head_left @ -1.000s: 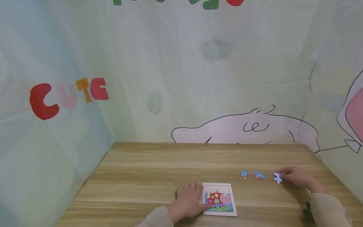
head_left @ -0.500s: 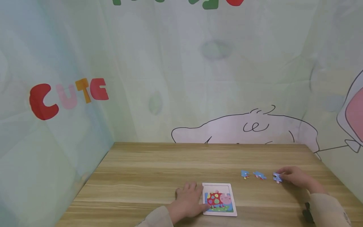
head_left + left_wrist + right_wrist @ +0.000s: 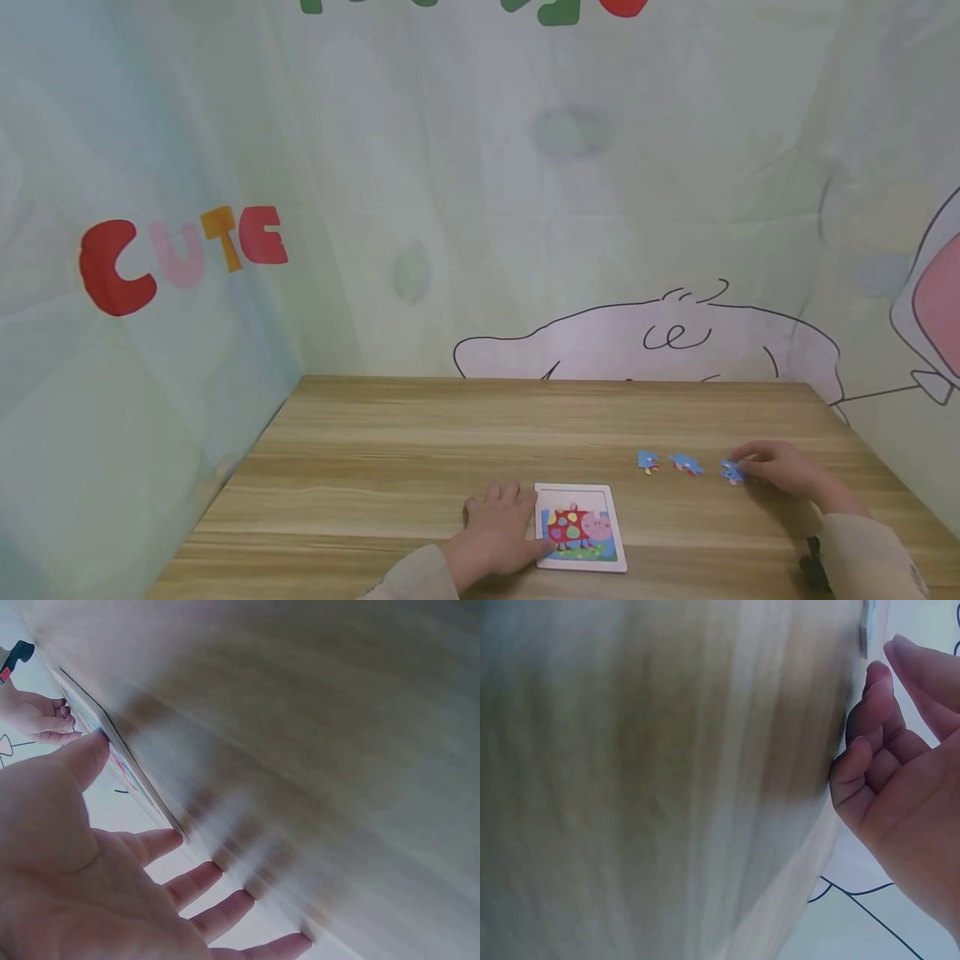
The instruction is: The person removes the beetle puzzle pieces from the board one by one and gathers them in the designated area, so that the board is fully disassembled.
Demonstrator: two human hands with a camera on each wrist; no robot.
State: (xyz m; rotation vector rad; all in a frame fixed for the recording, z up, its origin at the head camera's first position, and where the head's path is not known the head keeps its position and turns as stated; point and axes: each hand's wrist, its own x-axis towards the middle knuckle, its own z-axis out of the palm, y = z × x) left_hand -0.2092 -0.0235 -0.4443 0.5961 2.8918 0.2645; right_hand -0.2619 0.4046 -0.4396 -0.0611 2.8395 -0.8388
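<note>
A white-framed puzzle board (image 3: 581, 567) with a pink pig in a red spotted outfit lies on the wooden table. Its upper strip is bare of pieces. My left hand (image 3: 501, 529) rests beside it, fingers spread on the tabletop, the thumb on the board's left edge. Further right, my right hand (image 3: 783, 467) pinches a blue puzzle piece (image 3: 731, 472) at the piece's right side, low over the table. In the right wrist view its other fingers are curled, and the pinched piece is hidden. Two more pieces, one blue (image 3: 647, 462) and one blue and red (image 3: 687, 464), lie to its left.
Under the right sleeve (image 3: 870, 554) a black object (image 3: 814, 565) shows, apparently strapped to the wrist. A printed cloth backdrop (image 3: 480, 208) rises behind the wooden table (image 3: 390, 450) and along its sides.
The piece at my right fingertips has tilted and shifted slightly left; its face now looks bluer, with less glare. My left hand and the board have not moved.
</note>
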